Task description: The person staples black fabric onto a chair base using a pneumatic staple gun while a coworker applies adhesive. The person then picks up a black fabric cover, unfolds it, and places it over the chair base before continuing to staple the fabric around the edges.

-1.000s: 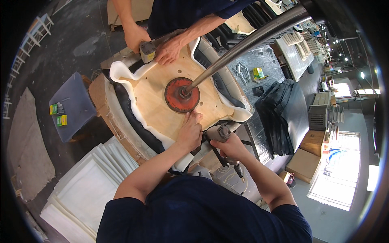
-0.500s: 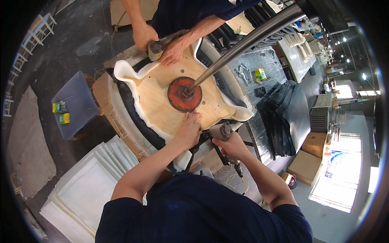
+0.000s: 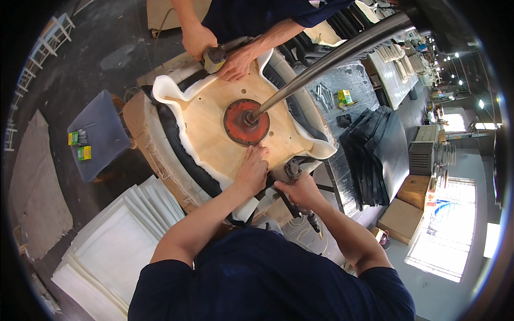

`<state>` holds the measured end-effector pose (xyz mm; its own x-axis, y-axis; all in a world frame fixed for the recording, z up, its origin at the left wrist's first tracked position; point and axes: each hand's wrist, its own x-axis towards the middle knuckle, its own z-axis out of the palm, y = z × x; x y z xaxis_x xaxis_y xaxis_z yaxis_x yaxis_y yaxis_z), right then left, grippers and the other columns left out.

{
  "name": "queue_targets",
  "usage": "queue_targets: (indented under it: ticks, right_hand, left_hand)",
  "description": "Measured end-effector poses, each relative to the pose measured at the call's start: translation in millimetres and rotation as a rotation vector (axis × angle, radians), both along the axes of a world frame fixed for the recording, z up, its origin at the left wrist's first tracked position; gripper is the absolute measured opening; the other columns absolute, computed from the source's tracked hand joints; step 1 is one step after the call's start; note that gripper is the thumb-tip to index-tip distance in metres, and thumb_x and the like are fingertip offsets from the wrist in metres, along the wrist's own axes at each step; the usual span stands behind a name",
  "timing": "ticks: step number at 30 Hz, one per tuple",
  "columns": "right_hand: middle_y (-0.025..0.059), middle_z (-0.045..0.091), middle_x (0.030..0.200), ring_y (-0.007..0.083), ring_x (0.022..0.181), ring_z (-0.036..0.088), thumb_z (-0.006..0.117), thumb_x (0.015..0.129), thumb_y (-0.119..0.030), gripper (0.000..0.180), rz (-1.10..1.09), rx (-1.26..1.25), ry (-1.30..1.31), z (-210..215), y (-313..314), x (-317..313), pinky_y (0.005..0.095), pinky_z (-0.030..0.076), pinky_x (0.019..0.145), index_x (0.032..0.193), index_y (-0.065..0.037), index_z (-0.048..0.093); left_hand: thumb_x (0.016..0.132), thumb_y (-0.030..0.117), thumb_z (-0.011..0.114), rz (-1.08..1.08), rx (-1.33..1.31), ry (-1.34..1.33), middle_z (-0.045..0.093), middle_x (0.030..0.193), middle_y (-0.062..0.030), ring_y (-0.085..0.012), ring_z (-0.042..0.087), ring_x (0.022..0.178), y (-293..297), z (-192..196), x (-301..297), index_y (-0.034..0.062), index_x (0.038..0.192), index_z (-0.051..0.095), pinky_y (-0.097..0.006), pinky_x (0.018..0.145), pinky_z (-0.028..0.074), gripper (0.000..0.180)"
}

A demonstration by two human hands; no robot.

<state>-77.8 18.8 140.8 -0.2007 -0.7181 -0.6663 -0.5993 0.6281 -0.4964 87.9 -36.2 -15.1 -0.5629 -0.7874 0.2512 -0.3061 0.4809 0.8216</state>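
Note:
A wooden seat panel point(image 3: 206, 125) edged with white foam point(image 3: 184, 140) and a black cover point(image 3: 174, 131) lies in front of me, under a red round plate point(image 3: 233, 125) on a metal rod point(image 3: 321, 59). My left hand point(image 3: 252, 171) is closed at the panel's near edge, its fingertips over the wood, pinching the cover drawn up there; the pinched part is mostly hidden. Just to its right, my right hand point(image 3: 301, 190) grips a pneumatic staple gun point(image 3: 288, 171), its nose close to the left hand. Its hose fitting hangs below.
Across from me, a co-worker's hands point(image 3: 238, 63) hold another staple gun point(image 3: 214, 58) at the far edge. White sheets point(image 3: 120, 235) are stacked at left, near a blue-grey stool point(image 3: 99, 134) with small boxes point(image 3: 84, 153). Black cut pieces point(image 3: 375, 155) lie on the right-hand table point(image 3: 334, 85).
My right hand has brought the staple gun slightly left, closer to my left hand. The co-worker's staple gun has shifted to the right along the far edge.

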Motion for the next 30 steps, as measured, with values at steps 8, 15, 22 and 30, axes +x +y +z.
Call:
queue_targets:
  ticks: [8,15,22,30]
  right_hand:
    - [0.0039,0.07,0.071,0.0126,0.055,0.067,0.083,0.099,-0.029,0.031,-0.084,-0.01,-0.109,-1,18,-8,0.0328,0.052,0.053,0.108,0.0,0.074]
    - [0.0069,0.072,0.071,0.0152,0.055,0.069,0.086,0.097,-0.035,0.037,-0.023,-0.011,-0.113,-6,17,-4,0.0356,0.053,0.054,0.105,-0.002,0.074]
    - [0.0044,0.068,0.068,0.0152,0.052,0.065,0.085,0.097,-0.033,0.036,0.066,-0.036,-0.094,-3,4,6,0.034,0.052,0.053,0.108,-0.002,0.072]
    - [0.0015,0.069,0.074,0.0113,0.058,0.066,0.085,0.097,-0.024,0.028,-0.53,-0.319,-0.223,-13,114,-26,0.0305,0.053,0.053,0.105,-0.001,0.074]
  left_hand:
    - [0.09,0.006,0.076,-0.107,0.027,0.013,0.055,0.151,-0.0207,-0.0459,0.04,0.156,-11,0,12,0.0029,0.096,0.072,-0.061,0.132,0.025,0.008]
    - [0.089,0.004,0.074,-0.05,-0.001,-0.029,0.055,0.151,-0.0205,-0.0458,0.042,0.155,-5,4,6,0.003,0.095,0.072,-0.06,0.133,0.024,0.007]
    - [0.095,0.001,0.065,-0.098,0.163,0.037,0.062,0.143,-0.0203,-0.0432,0.05,0.149,-21,12,25,0.0029,0.11,0.071,-0.052,0.125,0.039,0.016]
    - [0.104,0.012,0.064,-0.078,0.525,0.011,0.074,0.13,-0.0216,-0.0381,0.07,0.124,10,164,79,-0.0004,0.131,0.068,-0.042,0.11,0.053,0.03]
